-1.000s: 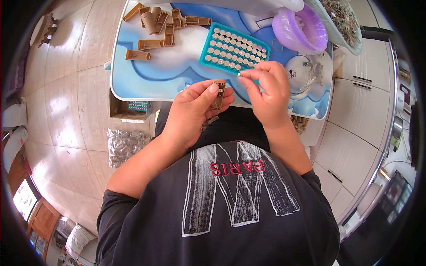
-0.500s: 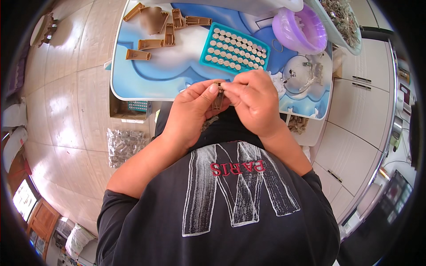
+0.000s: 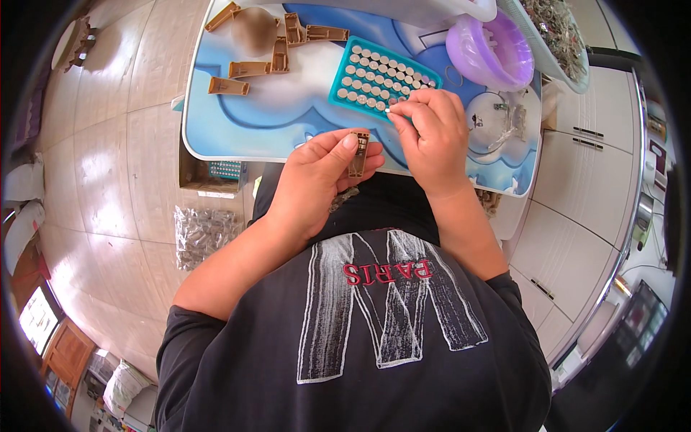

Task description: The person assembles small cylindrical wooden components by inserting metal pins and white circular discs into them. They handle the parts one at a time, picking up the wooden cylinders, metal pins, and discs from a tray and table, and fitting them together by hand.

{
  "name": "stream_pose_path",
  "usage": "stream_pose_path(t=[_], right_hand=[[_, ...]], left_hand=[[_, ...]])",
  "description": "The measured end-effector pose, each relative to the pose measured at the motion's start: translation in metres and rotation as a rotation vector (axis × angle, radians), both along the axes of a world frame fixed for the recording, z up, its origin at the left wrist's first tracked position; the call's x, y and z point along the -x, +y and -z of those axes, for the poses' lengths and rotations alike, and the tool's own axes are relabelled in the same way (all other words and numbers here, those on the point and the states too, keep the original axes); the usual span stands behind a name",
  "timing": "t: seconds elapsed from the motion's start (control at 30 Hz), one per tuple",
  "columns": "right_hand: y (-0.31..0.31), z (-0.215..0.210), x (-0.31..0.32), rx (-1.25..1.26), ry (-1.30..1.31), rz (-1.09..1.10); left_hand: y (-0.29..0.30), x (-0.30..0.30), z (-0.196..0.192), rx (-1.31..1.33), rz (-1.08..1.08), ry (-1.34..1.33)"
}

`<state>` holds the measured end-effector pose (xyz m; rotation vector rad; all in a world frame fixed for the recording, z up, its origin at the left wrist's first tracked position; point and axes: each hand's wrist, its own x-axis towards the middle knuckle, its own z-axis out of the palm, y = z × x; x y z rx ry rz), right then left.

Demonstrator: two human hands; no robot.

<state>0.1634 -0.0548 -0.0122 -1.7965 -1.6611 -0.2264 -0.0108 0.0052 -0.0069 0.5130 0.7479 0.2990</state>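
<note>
My left hand (image 3: 317, 167) is closed round a small brown plastic casing (image 3: 357, 164), its thumb on the upper end where small dark and metallic parts show. Up and to the right, my right hand (image 3: 434, 137) pinches a small pale disc (image 3: 389, 111) between thumb and fingertips. That hand is at the near edge of a teal tray (image 3: 334, 96), which carries rows of round silvery discs (image 3: 362, 83). The fingers cover part of the tray's near right corner.
Several brown casings (image 3: 250, 69) lie at the table's far left around a blurred brown round shape (image 3: 254, 30). A purple bowl (image 3: 517, 66), a clear round dish (image 3: 484, 119) and a basket of tangled bits (image 3: 554, 36) stand right. A clear bag (image 3: 204, 237) lies on the floor.
My right hand has moved away from the casing, up and right to the tray, and now pinches a pale disc. My left hand still holds the casing in nearly the same place.
</note>
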Motion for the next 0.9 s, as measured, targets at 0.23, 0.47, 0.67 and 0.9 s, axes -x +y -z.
stream_pose_path(t=[0.23, 0.47, 0.67, 0.9], right_hand=[[-0.006, -0.015, 0.023, 0.039, 0.198, -0.148], [-0.004, -0.013, 0.027, 0.068, 0.188, -0.170], [-0.003, -0.011, 0.032, 0.126, 0.256, -0.174], [-0.003, -0.012, 0.038, 0.133, 0.307, -0.181]], left_hand=[[0.000, -0.002, 0.000, 0.038, -0.035, -0.048], [-0.001, -0.003, 0.002, 0.035, -0.032, -0.035], [-0.005, -0.001, 0.005, -0.053, -0.005, -0.015], [-0.009, 0.000, -0.003, -0.090, -0.099, -0.006]])
